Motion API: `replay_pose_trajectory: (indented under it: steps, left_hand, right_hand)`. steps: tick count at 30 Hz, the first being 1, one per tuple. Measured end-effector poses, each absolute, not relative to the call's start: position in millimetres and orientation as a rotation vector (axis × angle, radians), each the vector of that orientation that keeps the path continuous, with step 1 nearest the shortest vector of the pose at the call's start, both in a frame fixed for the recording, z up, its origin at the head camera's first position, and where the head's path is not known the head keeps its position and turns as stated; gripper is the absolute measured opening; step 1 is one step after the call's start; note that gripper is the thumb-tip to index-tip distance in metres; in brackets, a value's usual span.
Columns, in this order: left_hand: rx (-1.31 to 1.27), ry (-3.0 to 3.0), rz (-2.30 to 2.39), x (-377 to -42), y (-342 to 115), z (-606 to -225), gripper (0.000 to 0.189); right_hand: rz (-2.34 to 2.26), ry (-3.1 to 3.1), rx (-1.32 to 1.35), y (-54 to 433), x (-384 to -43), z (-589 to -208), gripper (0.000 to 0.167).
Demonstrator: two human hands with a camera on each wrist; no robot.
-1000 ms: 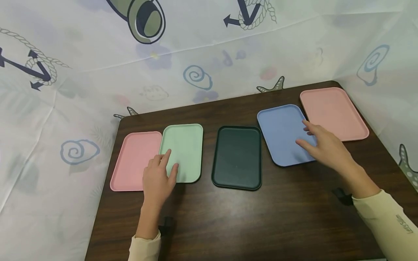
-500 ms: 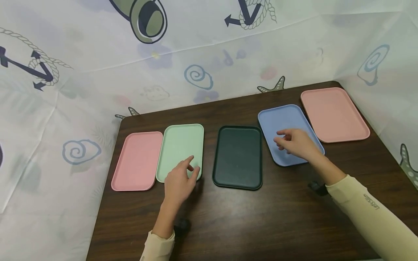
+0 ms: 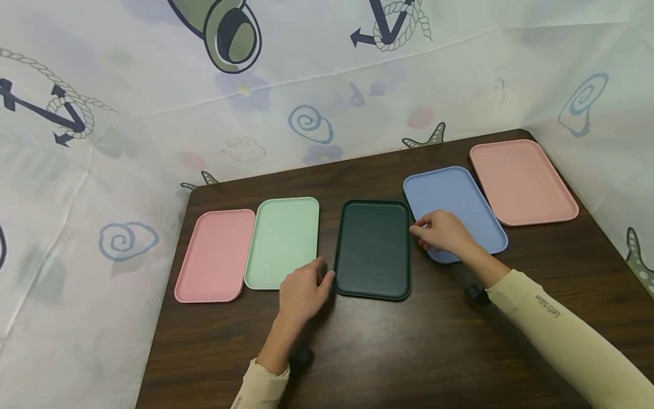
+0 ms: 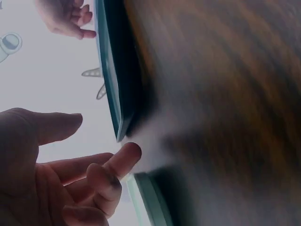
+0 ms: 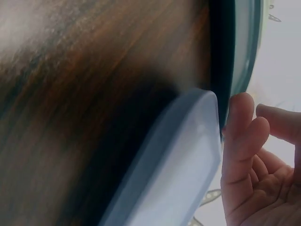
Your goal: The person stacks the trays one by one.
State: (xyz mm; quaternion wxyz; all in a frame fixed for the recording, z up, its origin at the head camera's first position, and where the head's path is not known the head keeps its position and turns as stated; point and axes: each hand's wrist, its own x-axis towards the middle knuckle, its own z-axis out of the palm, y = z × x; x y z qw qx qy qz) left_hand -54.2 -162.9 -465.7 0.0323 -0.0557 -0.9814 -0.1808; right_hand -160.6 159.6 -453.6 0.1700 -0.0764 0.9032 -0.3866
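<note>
A dark green rectangular tray (image 3: pixel 373 250) lies flat on the table between both hands. My left hand (image 3: pixel 305 288) hovers by its lower left edge, over the gap beside the mint green tray (image 3: pixel 283 238). In the left wrist view, the thumb and loosely bent fingers stand apart, with nothing between them. My right hand (image 3: pixel 441 232) is over the left part of the blue tray (image 3: pixel 460 199), its fingertips close to the dark tray's right edge. In the right wrist view, those fingers are bent with a small gap to the thumb; whether they touch the dark tray I cannot tell.
A pink tray (image 3: pixel 214 255) lies at the left against the mint one, and another pink tray (image 3: pixel 523 182) is at the far right beside the blue one. The brown wooden table (image 3: pixel 378 352) meets a patterned white cloth (image 3: pixel 327 74) behind.
Both hands have moved inward toward the dark green tray: the left rightward from over the mint tray, the right leftward across the blue tray. The trays have stayed in place.
</note>
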Motion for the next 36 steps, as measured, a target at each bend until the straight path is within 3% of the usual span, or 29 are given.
replay_pose_trajectory:
  steps: [10,16,36]
  left_hand:
    - [-0.182,-3.1,-0.498,-52.5,-148.9,-474.0,0.039]
    - [-0.2,-3.1,-0.487,-51.6,-146.5,-475.7,0.037]
    - [-0.056,-3.036,-0.633,-51.7,-141.1,-478.9,0.03]
  right_hand:
    - [-0.969,2.556,-0.222,151.8,-162.4,-459.2,0.038]
    - [-0.886,2.584,-0.255,146.8,-163.8,-461.7,0.028]
    - [-0.849,2.72,-0.289,140.0,-163.0,-467.1,0.018]
